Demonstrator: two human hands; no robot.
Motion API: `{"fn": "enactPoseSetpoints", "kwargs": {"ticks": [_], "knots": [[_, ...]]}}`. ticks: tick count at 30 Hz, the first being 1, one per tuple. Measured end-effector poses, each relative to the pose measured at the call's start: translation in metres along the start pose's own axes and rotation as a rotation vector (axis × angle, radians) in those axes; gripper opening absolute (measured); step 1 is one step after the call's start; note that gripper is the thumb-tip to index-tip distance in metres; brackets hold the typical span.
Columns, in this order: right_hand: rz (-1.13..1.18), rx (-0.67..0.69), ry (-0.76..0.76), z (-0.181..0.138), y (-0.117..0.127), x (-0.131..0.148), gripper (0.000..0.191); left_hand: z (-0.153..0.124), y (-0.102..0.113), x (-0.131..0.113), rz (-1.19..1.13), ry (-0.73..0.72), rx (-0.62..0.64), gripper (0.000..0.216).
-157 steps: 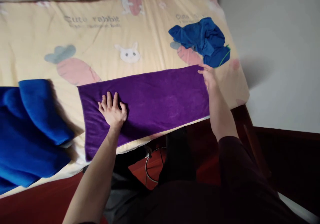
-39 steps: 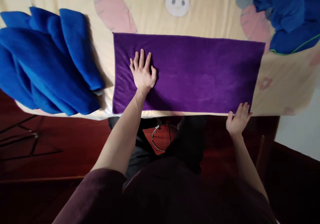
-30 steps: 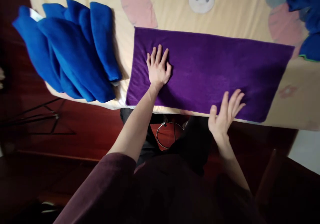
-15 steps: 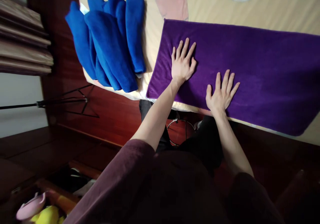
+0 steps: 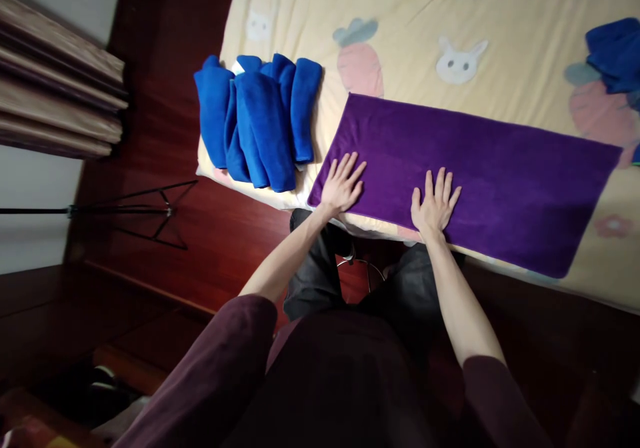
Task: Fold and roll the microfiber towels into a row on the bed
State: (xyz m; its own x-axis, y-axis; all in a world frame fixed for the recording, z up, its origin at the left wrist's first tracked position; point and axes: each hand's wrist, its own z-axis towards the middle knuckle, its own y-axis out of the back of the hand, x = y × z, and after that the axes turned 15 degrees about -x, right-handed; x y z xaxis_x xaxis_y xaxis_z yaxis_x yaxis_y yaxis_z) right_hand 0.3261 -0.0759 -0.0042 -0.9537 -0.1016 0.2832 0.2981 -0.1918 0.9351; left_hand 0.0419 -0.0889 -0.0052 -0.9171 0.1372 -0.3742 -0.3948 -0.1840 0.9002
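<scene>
A long purple towel (image 5: 490, 175) lies flat along the near edge of the bed. My left hand (image 5: 343, 187) rests open on its near left corner, fingers spread and flat. About a hand's width to the right, my right hand (image 5: 434, 203) lies open and flat on the towel's near edge. Neither hand holds anything.
The bed has a cream sheet (image 5: 420, 28) printed with rabbits and carrots. Several folded blue towels (image 5: 260, 121) lie left of the purple towel. A crumpled blue cloth (image 5: 617, 55) sits at the far right. A dark red wooden floor (image 5: 165, 248) and a black stand (image 5: 125, 208) are to the left.
My right hand moved from the towel's right end to beside my left hand. My left hand slid back to the near left corner. The view swung left and pulled back.
</scene>
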Motion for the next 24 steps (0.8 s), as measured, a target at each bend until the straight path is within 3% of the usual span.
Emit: {"fn": "enactPoseSetpoints", "kwargs": {"ticks": [3, 6, 12, 15, 20, 22, 24], "knots": [[0.013, -0.017, -0.003, 0.0, -0.001, 0.0, 0.068, -0.019, 0.024, 0.037, 0.041, 0.102, -0.033, 0.067], [0.012, -0.029, -0.004, 0.0, -0.002, 0.0, 0.067, -0.022, 0.032, 0.052, 0.046, 0.16, -0.061, 0.068], [0.022, -0.041, -0.008, -0.002, 0.002, 0.002, 0.067, -0.022, 0.04, 0.038, 0.096, 0.186, -0.045, 0.068], [0.047, -0.043, -0.021, -0.002, 0.002, 0.002, 0.066, -0.012, 0.042, 0.022, 0.14, 0.133, -0.029, 0.066], [0.033, -0.061, -0.009, -0.003, -0.003, -0.001, 0.065, 0.052, 0.008, -0.019, -0.007, -0.133, -0.019, 0.065], [0.016, -0.059, -0.006, -0.003, -0.004, -0.002, 0.066, 0.09, -0.014, -0.022, -0.092, -0.184, -0.011, 0.065], [-0.004, -0.045, -0.008, -0.003, -0.004, -0.003, 0.066, 0.125, -0.032, -0.007, -0.137, -0.143, -0.022, 0.068]]}}
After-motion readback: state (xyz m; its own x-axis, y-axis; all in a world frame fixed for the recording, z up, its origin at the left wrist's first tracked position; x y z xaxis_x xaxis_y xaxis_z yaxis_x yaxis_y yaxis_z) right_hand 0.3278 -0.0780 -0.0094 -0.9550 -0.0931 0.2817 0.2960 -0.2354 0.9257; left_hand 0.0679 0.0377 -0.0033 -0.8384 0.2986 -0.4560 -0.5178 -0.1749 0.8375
